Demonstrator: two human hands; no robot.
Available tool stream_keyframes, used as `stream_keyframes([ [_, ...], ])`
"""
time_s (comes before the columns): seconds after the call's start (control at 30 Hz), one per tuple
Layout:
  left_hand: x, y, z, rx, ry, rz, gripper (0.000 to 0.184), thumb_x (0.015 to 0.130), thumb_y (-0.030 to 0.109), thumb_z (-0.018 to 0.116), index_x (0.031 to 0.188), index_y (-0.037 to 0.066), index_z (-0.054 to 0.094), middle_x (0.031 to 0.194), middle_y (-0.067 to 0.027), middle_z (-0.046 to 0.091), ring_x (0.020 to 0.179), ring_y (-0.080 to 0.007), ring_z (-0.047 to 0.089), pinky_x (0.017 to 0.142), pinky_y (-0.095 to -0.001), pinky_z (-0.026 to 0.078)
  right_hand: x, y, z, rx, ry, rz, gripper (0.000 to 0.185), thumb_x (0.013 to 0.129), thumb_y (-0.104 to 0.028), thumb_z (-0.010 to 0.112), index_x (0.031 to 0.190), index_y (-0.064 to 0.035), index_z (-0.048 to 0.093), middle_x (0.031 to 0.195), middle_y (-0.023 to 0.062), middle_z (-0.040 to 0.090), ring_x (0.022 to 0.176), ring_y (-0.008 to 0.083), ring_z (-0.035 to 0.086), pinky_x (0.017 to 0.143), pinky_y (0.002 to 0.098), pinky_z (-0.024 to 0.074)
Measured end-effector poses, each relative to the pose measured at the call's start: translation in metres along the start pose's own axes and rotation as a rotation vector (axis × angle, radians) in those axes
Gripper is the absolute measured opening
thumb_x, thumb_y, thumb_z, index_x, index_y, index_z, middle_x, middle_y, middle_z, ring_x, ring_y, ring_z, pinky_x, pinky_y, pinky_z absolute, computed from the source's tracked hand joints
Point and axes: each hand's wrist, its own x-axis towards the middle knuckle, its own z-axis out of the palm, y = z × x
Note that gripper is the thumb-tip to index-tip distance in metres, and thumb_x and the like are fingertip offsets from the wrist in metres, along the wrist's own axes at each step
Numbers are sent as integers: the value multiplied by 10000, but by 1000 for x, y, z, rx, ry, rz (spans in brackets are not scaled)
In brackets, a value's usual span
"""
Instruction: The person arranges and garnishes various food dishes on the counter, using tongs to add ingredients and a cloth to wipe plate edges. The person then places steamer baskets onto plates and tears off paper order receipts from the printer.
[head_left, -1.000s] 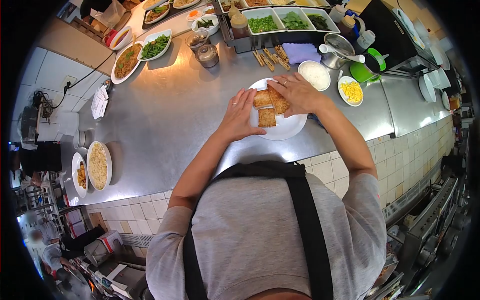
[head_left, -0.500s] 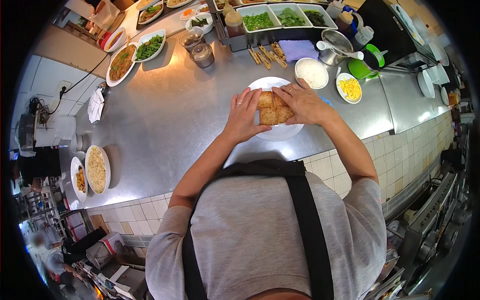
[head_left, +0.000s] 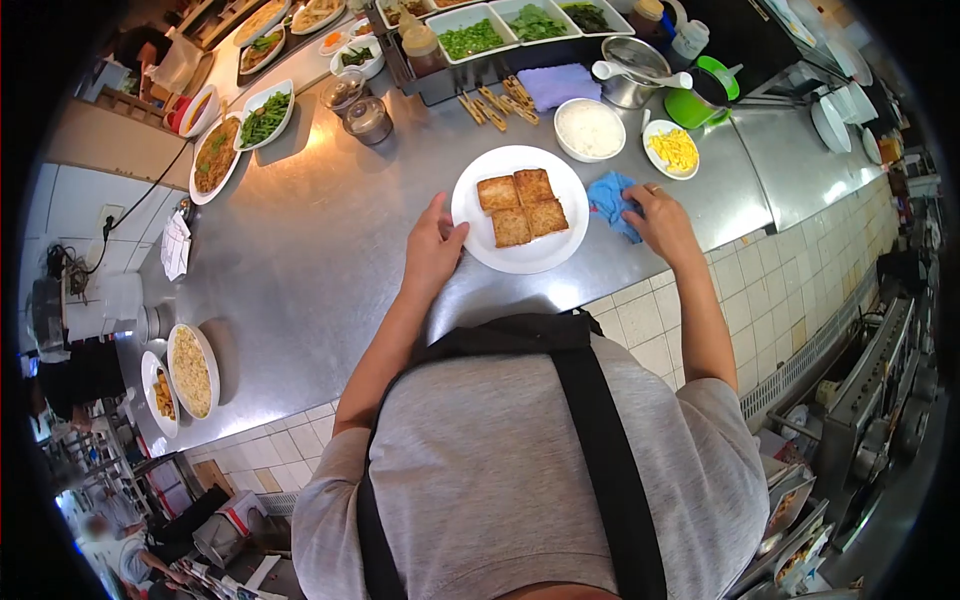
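Four browned square slabs of fried tofu (head_left: 512,225), or something like it, sit in a two-by-two block on a round white plate (head_left: 478,250). My left hand (head_left: 432,248) is at the plate's left rim, thumb against the edge and fingers curled beside it. To the right of the plate, my right hand (head_left: 662,225) pinches a crumpled blue cloth (head_left: 612,203) that lies on the counter. A bowl of white rice (head_left: 590,130) and a small dish of chopped yellow food (head_left: 672,150) stand just beyond.
On the steel counter (head_left: 330,250) are wooden clips (head_left: 495,105), a purple towel (head_left: 558,88), a metal pot (head_left: 635,75) and a green container (head_left: 700,95). Filled dishes, including greens (head_left: 264,117), stand far left. A fried-rice dish (head_left: 193,370) is near left. Another person (head_left: 140,560) works lower left.
Both hands have come away from the tofu squares. My left hand moved to the plate's left rim, and my right hand moved right and took hold of the blue cloth. The view shifted slightly.
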Motion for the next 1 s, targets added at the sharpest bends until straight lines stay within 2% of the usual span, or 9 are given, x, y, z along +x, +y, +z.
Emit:
stream_keyframes([
  [0.07,6,7,6,-136,-60,-109,529,800,44,621,1303,-19,470,876,-109,643,562,-137,601,488,-279,498,-1,-5,0,-6,105,-81,202,766,-148,681,938,-73,605,897,108,610,807,310,606,705,406,480],
  [0.17,16,8,3,-149,-112,-93,556,781,18,603,1323,31,478,781,-81,642,464,-123,545,422,-255,463,-1,-29,-5,-39,233,-166,173,765,-127,668,920,-76,609,879,103,615,805,306,606,709,411,476],
  [0.23,30,2,-1,-85,-130,-106,562,779,15,600,1328,74,489,765,-71,642,472,-118,546,429,-254,464,7,-46,-3,-5,291,-216,155,748,-115,665,891,-80,619,879,107,621,815,304,613,717,419,471],
  [0.3,39,7,-5,-54,-155,-117,535,782,20,592,1303,124,533,751,-58,648,465,-114,540,426,-257,460,16,-56,11,-1,249,-203,151,745,-109,663,888,-77,626,880,100,623,830,300,611,726,415,470],
  [0.43,48,13,-10,41,-176,-82,486,790,42,587,1269,117,563,738,-61,647,471,-123,557,429,-272,475,22,-61,45,50,187,-260,194,747,-108,662,939,-80,666,921,104,608,866,283,602,748,409,471],
  [0.57,47,20,-6,96,-145,-93,465,795,66,580,1257,117,570,737,-76,652,479,-146,583,437,-293,494,10,-68,46,10,112,-278,195,765,-113,646,950,-65,682,944,115,592,868,279,597,755,402,480],
  [0.77,50,19,-6,173,-135,-97,457,799,94,574,1254,142,571,747,-77,661,458,-166,585,443,-304,496,-12,-79,35,15,24,-293,138,803,-109,587,855,-26,684,896,124,599,843,286,605,736,395,495],
  [0.97,43,26,-6,166,-139,-126,470,798,96,574,1264,158,567,752,-77,666,439,-167,573,447,-309,486,-35,-96,30,99,-57,-229,124,787,-83,595,851,-19,679,893,142,609,843,314,614,735,395,502],
  [1.0,42,26,-6,169,-133,-124,479,797,96,576,1271,160,563,755,-79,668,436,-166,570,445,-312,483,-35,-93,25,183,-133,-283,121,791,-76,599,861,-17,678,882,131,616,827,295,617,726,386,502],
])
